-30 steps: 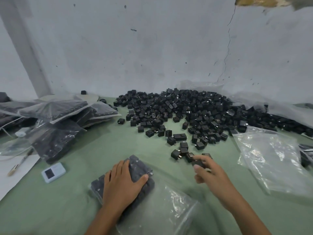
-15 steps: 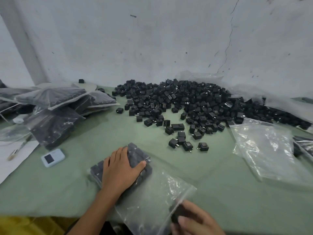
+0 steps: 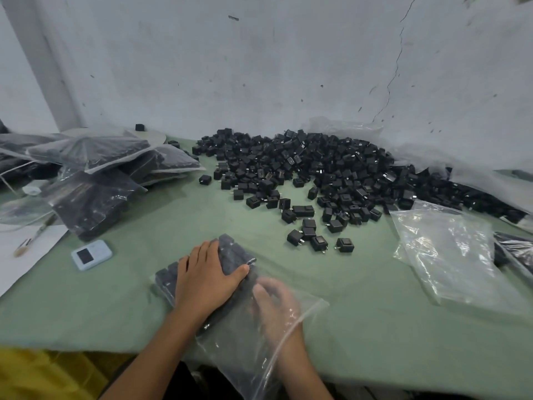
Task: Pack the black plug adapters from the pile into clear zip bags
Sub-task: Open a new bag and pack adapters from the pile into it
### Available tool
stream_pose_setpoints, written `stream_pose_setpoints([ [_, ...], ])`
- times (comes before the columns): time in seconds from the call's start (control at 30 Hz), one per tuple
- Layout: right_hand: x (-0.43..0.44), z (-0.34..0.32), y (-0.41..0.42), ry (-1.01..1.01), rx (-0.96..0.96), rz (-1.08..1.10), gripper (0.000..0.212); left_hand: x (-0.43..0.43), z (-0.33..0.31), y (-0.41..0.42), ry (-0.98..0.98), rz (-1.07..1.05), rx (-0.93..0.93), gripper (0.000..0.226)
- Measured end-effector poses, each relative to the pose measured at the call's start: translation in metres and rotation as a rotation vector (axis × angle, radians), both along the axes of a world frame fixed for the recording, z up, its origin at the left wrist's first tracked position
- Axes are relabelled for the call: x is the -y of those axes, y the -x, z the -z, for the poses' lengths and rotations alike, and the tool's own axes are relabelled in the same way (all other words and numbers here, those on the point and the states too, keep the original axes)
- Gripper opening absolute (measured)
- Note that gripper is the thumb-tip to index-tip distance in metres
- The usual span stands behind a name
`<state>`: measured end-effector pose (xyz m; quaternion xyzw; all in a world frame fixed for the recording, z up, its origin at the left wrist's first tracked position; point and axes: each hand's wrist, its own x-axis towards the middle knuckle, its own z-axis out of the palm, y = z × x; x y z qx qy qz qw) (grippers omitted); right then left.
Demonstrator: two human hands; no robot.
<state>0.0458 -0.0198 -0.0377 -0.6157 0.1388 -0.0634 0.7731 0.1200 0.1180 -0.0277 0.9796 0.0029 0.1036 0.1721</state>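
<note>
A big pile of black plug adapters (image 3: 317, 166) lies against the back wall, with a few loose adapters (image 3: 318, 242) strayed toward me. Near the table's front edge lies a clear zip bag (image 3: 242, 350) with its mouth toward me. Rows of packed adapters (image 3: 233, 252) fill its far end. My left hand (image 3: 206, 280) presses flat on these rows through the plastic, fingers straight. My right hand (image 3: 277, 307) is inside the bag up to the wrist, blurred by the film, with its fingertips at the rows. What it holds is hidden.
Filled bags (image 3: 95, 197) are stacked at the left. A stack of clear bags (image 3: 450, 249) lies at the right. A small white-blue device (image 3: 90, 254), a brush (image 3: 34, 236) and white paper (image 3: 17, 255) sit front left on the green table (image 3: 375, 313).
My right hand left the loose adapters with a black adapter, drew back to the bag's mouth, then slid inside toward the rows. My left hand stayed pressed on the bag.
</note>
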Motion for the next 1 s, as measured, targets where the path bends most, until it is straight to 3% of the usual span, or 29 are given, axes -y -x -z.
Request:
stream_pose_setpoints([
  [0.2, 0.003, 0.005, -0.003, 0.343, 0.004, 0.044, 0.039, 0.000, 0.000, 0.000, -0.002, -0.006, -0.003, 0.095],
  [0.43, 0.006, 0.008, 0.002, 0.630, 0.024, 0.085, 0.024, 0.000, 0.001, 0.001, 0.014, 0.000, 0.010, 0.095],
  [0.6, 0.003, 0.011, -0.001, 0.760, -0.057, 0.098, 0.031, 0.000, 0.001, 0.000, 0.004, 0.003, 0.005, 0.096],
  [0.67, 0.001, 0.010, -0.003, 0.781, -0.065, 0.123, 0.033, -0.001, 0.001, 0.000, -0.003, 0.002, 0.003, 0.096],
  [0.83, -0.003, 0.009, -0.001, 0.620, -0.020, 0.140, 0.025, -0.001, 0.000, 0.000, 0.001, 0.006, 0.001, 0.095],
  [1.0, 0.004, 0.021, 0.003, 0.711, 0.061, 0.068, 0.017, -0.001, 0.002, -0.001, 0.001, 0.000, 0.007, 0.095],
])
